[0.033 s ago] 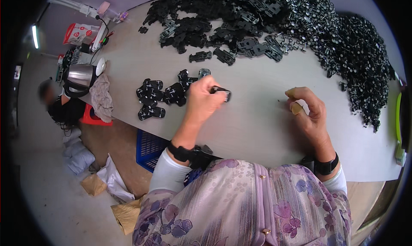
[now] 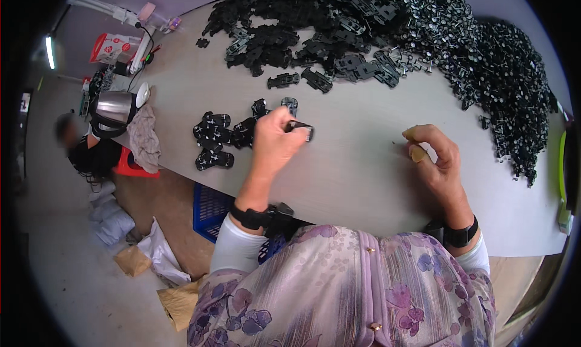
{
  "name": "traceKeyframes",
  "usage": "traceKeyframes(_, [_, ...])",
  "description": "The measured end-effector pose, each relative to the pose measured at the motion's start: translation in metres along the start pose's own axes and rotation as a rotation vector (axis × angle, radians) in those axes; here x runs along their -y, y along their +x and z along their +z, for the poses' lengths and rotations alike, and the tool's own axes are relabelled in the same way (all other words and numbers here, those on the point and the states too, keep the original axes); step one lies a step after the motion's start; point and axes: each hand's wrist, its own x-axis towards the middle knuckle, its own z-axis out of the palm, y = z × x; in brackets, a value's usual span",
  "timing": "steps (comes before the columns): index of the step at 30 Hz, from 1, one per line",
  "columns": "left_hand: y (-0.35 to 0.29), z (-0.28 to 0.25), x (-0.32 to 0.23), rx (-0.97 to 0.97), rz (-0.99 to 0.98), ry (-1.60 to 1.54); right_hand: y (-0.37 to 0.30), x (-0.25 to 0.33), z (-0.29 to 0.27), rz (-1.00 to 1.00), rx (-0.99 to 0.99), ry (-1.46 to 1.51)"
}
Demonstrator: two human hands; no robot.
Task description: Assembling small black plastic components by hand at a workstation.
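Observation:
My left hand (image 2: 275, 142) is closed around a black toy car chassis (image 2: 302, 130), whose end sticks out past the thumb and fingers above the table. Just beyond it lies another dark car chassis (image 2: 290, 106). To its left rests a cluster of black car-shaped pieces (image 2: 213, 129) with small silvery cross marks; the hand hides part of this group. My right hand (image 2: 439, 159) hovers over the right half of the table, thumb and index finger curled into a pinch with yellowish covers on their tips. Whatever sits between those fingertips is too small to make out.
Heaped black chassis parts (image 2: 315, 32) lie at the back. Small wheel-and-axle pieces (image 2: 484, 68) are piled at far right. At left stand a metal kettle (image 2: 115, 108) and a cloth (image 2: 143, 138). A blue basket (image 2: 212, 211) is below the table edge; a person (image 2: 82, 147) is further left.
My left hand has shifted slightly left with the car chassis, baring more of the chassis lying behind it. The right hand has barely moved.

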Motion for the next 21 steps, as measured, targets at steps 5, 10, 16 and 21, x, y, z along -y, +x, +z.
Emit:
traceKeyframes(5, [0.001, -0.046, -0.021, -0.434, 0.256, 0.96, 0.002, -0.006, 0.0, -0.04, 0.052, -0.083])
traceKeyframes(10, [0.022, -0.021, -0.024, -0.107, 0.45, 0.973, 0.004, -0.012, 0.002, 0.05, 0.051, -0.086])
traceKeyframes(16, [0.033, -0.054, 0.011, -0.076, 0.123, 1.236, 0.001, -0.018, -0.004, 0.092, -0.007, -0.058])
traceKeyframes(21, [0.031, -0.08, 0.006, -0.142, -0.073, 1.279, 0.005, -0.02, -0.008, 0.045, 0.037, -0.112])
